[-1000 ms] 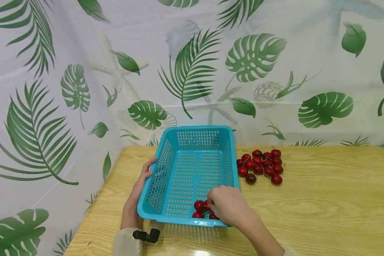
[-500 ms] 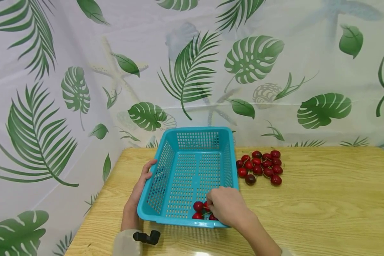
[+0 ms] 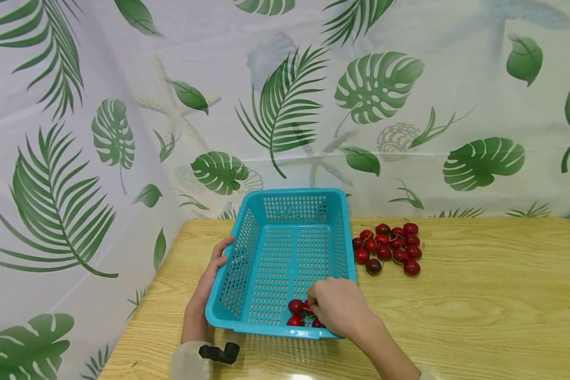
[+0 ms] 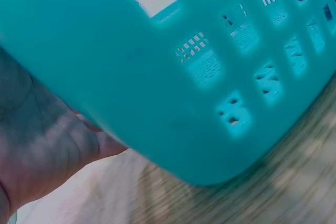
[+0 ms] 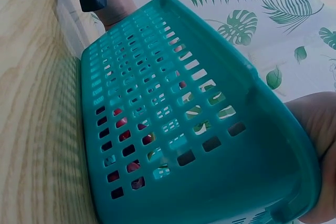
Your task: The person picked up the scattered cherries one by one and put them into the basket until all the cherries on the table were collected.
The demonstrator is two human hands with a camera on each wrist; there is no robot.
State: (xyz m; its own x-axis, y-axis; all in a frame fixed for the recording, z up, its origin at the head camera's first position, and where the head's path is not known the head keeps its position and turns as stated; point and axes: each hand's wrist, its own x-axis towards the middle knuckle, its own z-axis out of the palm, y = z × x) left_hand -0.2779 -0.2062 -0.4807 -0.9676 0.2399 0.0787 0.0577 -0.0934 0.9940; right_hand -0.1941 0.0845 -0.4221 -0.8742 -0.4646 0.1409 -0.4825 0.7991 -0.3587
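A blue plastic basket [image 3: 292,253] with slotted walls and floor sits on the wooden table. My left hand [image 3: 208,282] grips its left rim, fingertips over the edge; the left wrist view shows the palm beside the basket's outer wall. At the near right corner my right hand [image 3: 339,306] reaches over the rim into the basket, its knuckles bent and fingertips hidden. Several red cherries [image 3: 296,306] lie on the basket floor by this hand, and some show through the slots in the right wrist view. I cannot tell whether the right fingers pinch one.
To the right of the basket, a cluster of dark red cherries [image 3: 383,252] with stems lies on the wooden table [image 3: 480,295]. A white cloth with green leaf prints [image 3: 380,87] hangs behind and to the left. A black camera mount [image 3: 220,353] sits on the left wrist.
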